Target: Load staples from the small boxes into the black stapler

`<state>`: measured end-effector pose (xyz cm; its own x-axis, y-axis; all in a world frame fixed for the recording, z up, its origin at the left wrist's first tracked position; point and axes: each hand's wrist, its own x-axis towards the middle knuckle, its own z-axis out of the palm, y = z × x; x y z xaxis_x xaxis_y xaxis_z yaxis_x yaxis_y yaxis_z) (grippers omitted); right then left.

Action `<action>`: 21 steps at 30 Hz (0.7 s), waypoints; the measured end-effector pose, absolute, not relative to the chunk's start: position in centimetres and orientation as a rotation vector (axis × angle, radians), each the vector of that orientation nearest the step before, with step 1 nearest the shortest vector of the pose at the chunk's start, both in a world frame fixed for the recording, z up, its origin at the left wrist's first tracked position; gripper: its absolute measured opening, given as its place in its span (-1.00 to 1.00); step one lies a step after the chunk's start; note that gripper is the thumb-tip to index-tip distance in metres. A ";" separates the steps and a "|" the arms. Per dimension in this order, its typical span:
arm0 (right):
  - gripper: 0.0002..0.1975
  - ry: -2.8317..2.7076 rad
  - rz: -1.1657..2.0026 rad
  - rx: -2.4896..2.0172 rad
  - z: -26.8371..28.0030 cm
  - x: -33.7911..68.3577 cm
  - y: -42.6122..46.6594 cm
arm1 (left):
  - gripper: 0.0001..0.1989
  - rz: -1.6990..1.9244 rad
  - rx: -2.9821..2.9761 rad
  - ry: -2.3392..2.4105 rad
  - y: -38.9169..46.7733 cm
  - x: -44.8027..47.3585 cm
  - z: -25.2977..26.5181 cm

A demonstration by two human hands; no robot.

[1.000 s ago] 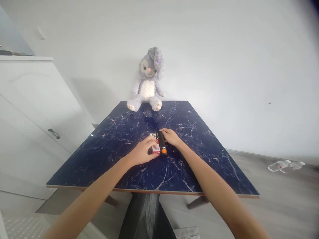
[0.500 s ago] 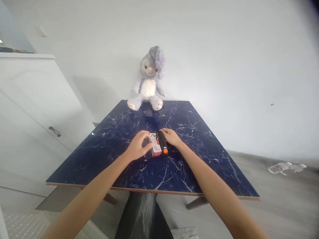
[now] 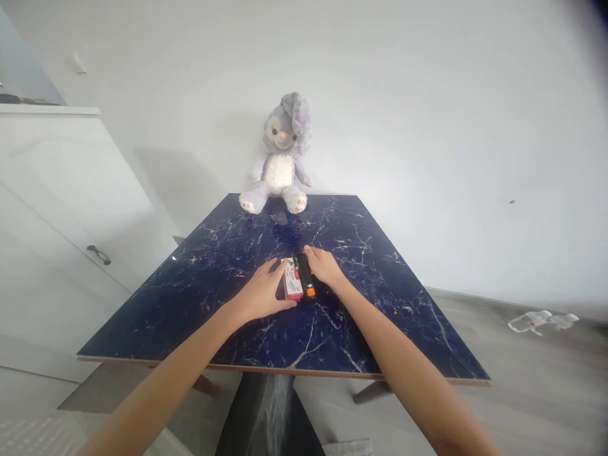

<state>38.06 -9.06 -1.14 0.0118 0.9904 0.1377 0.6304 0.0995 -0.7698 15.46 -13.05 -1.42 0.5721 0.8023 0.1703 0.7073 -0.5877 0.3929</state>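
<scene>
A small red-and-white printed box [image 3: 293, 285] lies lengthwise on the dark blue marbled table [image 3: 361, 329]. Right alongside it is a black stapler-like tool [image 3: 304, 272] with an orange patch at its near end. My left hand [image 3: 259, 294] is spread around the box's left side, thumb by its near end and forefinger by its far end; a gap shows between palm and box. My right hand [image 3: 325, 265] has its fingers bent against the far right side of the black tool, and some fingertips are hidden.
A grey plush rabbit [image 3: 280, 171] sits at the table's far edge against the wall. To the left stands a white cabinet [image 3: 52, 209] with a dark handle. Clear plastic bottles [image 3: 541, 321] lie on the floor at right.
My left hand has opened wider, its thumb moving from the box's left side to the near end. My right hand remains at the black tool. The whole view has shifted slightly.
</scene>
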 end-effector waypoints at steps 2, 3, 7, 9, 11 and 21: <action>-0.47 -1.670 0.773 -1.625 -0.6 38.4 -10.0 | 0.08 0.519 2.539 1.210 -13.1 15.5 -1.6; -0.45 -1.677 0.839 -1.624 -0.4 38.6 -10.8 | 0.06 0.537 2.539 1.186 -13.2 15.6 -1.7; -0.57 -1.803 0.770 -1.595 0.2 40.1 -15.2 | 0.00 0.572 2.512 1.142 -13.3 17.1 -2.0; -0.71 -1.807 0.669 -1.591 0.0 41.1 -17.2 | 0.01 0.567 2.483 1.160 -13.2 18.8 -2.1; -0.73 -1.737 0.637 -1.614 -0.3 42.3 -18.5 | 0.00 0.556 2.446 1.171 -12.8 21.0 -1.9; -0.63 -1.523 0.552 -1.779 -1.3 48.6 -17.7 | -0.12 0.507 2.229 1.137 -10.4 31.5 0.3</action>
